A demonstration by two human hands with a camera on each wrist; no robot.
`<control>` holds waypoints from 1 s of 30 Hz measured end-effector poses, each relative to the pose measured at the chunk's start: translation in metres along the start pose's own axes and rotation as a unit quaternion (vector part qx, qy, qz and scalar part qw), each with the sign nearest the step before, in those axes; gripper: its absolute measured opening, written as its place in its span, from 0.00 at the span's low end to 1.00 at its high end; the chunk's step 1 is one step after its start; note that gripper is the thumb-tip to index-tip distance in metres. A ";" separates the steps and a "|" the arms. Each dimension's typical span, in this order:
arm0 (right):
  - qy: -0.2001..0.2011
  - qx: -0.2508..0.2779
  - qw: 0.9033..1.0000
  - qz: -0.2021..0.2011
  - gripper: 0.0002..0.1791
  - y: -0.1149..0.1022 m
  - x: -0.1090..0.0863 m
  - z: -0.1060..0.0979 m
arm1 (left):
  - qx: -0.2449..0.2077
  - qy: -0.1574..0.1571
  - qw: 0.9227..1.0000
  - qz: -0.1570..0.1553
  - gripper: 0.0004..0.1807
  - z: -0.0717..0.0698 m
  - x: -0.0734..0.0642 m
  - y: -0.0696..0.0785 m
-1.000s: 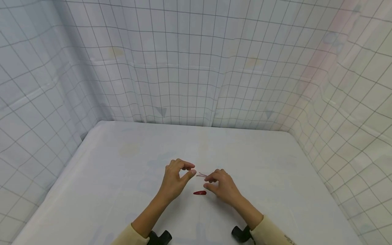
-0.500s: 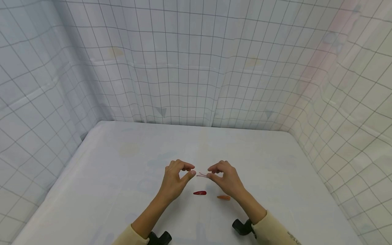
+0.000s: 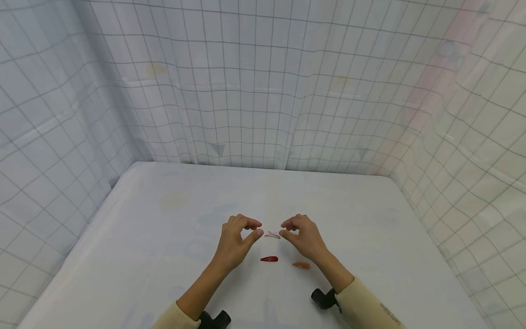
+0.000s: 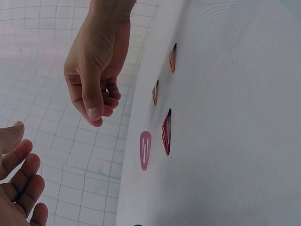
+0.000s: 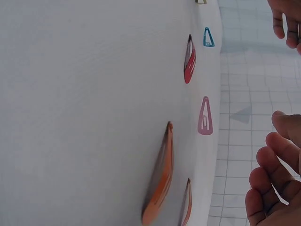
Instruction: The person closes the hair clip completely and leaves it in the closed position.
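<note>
In the head view, a pink snap hair clip [image 3: 272,235] lies on the white table between my two hands. My left hand [image 3: 233,242] hovers to its left, fingers loosely bent, holding nothing. To its right, my right hand [image 3: 305,238] is held much the same way, also holding nothing. A red hair clip [image 3: 269,259] lies nearer to me, with an orange hair clip [image 3: 301,265] to its right, by the right wrist. The right wrist view shows a second orange hair clip [image 5: 187,205] beside the larger-looking orange one [image 5: 160,188]; the head view hides it.
A teal hair clip [image 5: 209,37] and part of a yellowish clip [image 5: 201,1] show at the far side in the right wrist view. A white cloth covers the table [image 3: 349,219]. Grid-patterned curtains [image 3: 255,91] surround its back and sides.
My right hand has moved away from the table's near side and slightly right, uncovering an orange clip and the pink clip's right end. The left hand has hardly moved.
</note>
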State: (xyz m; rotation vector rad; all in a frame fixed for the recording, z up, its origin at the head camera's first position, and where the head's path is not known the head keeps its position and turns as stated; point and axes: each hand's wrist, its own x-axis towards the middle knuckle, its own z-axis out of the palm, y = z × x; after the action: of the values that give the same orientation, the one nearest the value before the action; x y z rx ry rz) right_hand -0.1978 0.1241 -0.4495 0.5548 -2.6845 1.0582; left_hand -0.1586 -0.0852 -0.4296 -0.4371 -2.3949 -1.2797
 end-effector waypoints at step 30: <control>-0.106 -0.123 0.986 0.028 0.04 0.019 0.018 0.031 | 0.010 0.011 1.000 0.007 0.08 -0.001 -0.002 -0.003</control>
State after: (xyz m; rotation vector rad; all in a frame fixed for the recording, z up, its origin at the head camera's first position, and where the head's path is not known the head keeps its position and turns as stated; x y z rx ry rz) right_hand -0.2236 0.1106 -0.4776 0.5777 -2.9736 0.6967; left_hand -0.1581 -0.0875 -0.4320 -0.4311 -2.3806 -1.2471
